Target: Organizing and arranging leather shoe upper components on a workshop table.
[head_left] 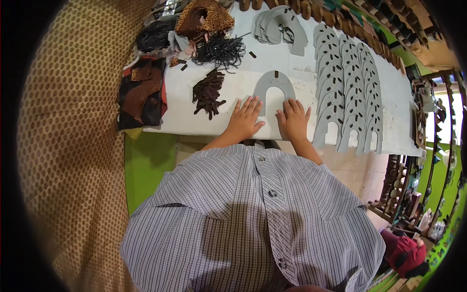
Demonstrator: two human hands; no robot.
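Pressing flat, fingers spread and holding nothing: left hand [244, 118] and right hand [294, 118] pin the grey horseshoe piece [274, 86] mid-bench [233, 90]. Uneven pressure could skew it rightward into the grey cutouts [348, 87].

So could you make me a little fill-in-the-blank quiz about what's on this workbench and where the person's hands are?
1. Both hands, left hand and right hand, rest flat on a grey piece shaped like a ____.
2. The pile of small dark strips lies to the person's ____ of that piece.
3. The row of grey cut-out pieces overlaps on the person's ____ side of the white table.

Missing words: horseshoe; left; right
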